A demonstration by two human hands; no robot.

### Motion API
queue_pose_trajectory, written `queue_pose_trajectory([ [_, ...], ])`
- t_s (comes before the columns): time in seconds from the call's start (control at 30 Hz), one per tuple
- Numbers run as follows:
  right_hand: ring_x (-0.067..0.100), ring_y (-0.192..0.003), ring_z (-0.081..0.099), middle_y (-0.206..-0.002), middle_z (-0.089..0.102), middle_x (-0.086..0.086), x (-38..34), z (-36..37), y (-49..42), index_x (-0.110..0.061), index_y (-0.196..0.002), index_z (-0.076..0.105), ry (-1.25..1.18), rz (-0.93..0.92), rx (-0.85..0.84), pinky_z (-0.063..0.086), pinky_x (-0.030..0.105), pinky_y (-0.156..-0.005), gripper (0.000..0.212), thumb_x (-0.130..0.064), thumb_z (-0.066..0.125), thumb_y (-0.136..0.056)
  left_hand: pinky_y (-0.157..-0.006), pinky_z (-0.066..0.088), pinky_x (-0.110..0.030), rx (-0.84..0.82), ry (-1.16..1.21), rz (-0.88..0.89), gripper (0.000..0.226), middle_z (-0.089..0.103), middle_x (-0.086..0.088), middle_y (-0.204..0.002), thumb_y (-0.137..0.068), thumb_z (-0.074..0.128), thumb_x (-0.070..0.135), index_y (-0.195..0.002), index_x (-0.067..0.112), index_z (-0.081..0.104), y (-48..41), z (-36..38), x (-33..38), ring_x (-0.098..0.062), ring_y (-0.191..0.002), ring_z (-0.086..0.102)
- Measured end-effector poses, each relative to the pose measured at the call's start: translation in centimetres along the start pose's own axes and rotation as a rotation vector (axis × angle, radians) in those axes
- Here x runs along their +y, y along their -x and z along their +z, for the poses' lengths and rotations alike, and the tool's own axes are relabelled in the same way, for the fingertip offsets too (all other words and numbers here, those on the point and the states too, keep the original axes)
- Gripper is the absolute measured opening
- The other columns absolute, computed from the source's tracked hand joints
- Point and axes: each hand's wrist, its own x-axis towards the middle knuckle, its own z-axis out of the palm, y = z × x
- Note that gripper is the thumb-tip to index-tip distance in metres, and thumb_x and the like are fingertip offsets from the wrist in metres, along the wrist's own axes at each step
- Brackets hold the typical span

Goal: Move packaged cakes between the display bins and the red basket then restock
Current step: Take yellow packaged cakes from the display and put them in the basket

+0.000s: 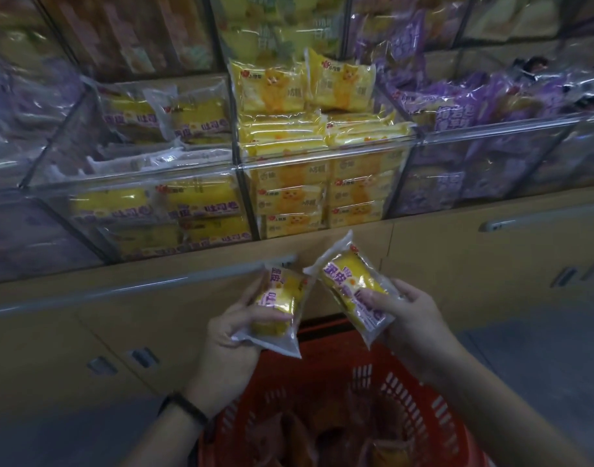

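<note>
The left hand (pixel 228 342) is clenched around the lower end of a packaged cake, the left pack (pixel 278 298), with the fingers curled behind the clear wrapper. A black wristband (pixel 184 411) is worn on the left wrist. The right hand (pixel 417 318) is grasping a second packaged cake, the right pack (pixel 349 278). The thumb is pressed on its printed face and the fingers are wrapped behind it. Both packs are yellow with purple lettering. They are held tilted, just above the far rim of the red basket (pixel 410 399), with their near corners close together; contact between them cannot be confirmed.

Dim wrapped items are seen inside the red basket but cannot be identified. A tan cabinet (pixel 457 251) with a grey handle is located directly behind the red basket. Three clear display bins are mounted above the basket, on top of that cabinet:

- Left bin (pixel 137 183), up and left of the basket: packs matching the two held.
- Middle bin (pixel 322 156), straight above the basket: stacked plain yellow packs.
- Right bin (pixel 491 153), up and right of the basket: purple packs.
</note>
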Motion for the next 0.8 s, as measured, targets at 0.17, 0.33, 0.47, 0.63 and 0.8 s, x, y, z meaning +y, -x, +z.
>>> queue_pose_trajectory([
  [0.17, 0.036, -0.088, 0.074, -0.113, 0.076, 0.027, 0.4, 0.4, 0.1, 0.002, -0.122, 0.067, 0.053, 0.030, -0.082, 0.061, 0.042, -0.069, 0.052, -0.009, 0.084, -0.073, -0.103, 0.055, -0.043, -0.331, 0.122, -0.154, 0.061, 0.066, -0.007, -0.140, -0.081, 0.085, 0.007, -0.137, 0.022, 0.066, 0.7, 0.2, 1.9, -0.026, -0.127, 0.064],
  [0.33, 0.038, -0.087, 0.076, -0.108, 0.077, 0.027, 1.3, 1.1, 0.1, 0.008, -0.121, 0.066, 0.077, 0.068, -0.078, 0.064, 0.044, -0.071, 0.051, -0.009, 0.084, -0.076, -0.102, 0.052, -0.059, 0.016, 0.453, -0.377, 0.084, 0.060, -0.006, -0.148, -0.072, 0.091, 0.020, -0.147, 0.024, 0.054, 0.5, 2.2, 1.7, -0.034, -0.130, 0.062],
  [0.47, 0.044, -0.104, 0.075, -0.115, 0.077, 0.023, 1.6, 2.1, 0.7, 0.007, -0.123, 0.064, 0.115, 0.154, -0.160, 0.060, 0.058, -0.092, 0.046, -0.003, 0.082, -0.081, -0.080, 0.063, -0.046, 0.025, 0.686, -0.591, 0.120, 0.062, -0.028, -0.138, -0.065, 0.079, -0.015, -0.158, 0.038, 0.027, 0.2, 1.7, 1.6, -0.045, -0.115, 0.068],
  [0.63, 0.045, -0.111, 0.073, -0.122, 0.075, 0.022, 0.8, 3.3, 1.9, -0.004, -0.128, 0.065, 0.199, 0.164, -0.240, 0.056, 0.066, -0.098, 0.046, -0.007, 0.081, -0.085, -0.088, 0.061, -0.051, -0.194, 0.707, -0.580, 0.114, 0.061, -0.030, -0.137, -0.071, 0.070, -0.028, -0.156, 0.036, 0.028, 0.9, 0.9, 2.6, -0.046, -0.114, 0.067],
  [0.8, 0.045, -0.108, 0.074, -0.116, 0.076, 0.023, -1.6, 5.7, 3.3, -0.010, -0.113, 0.077, 0.249, 0.023, -0.298, 0.056, 0.065, -0.099, 0.039, 0.000, 0.086, -0.076, -0.104, 0.053, -0.058, -0.251, 0.463, -0.389, 0.066, 0.065, -0.018, -0.139, -0.094, 0.066, -0.004, -0.152, 0.018, 0.043, 0.1, -0.5, 6.8, -0.040, -0.128, 0.062],
])
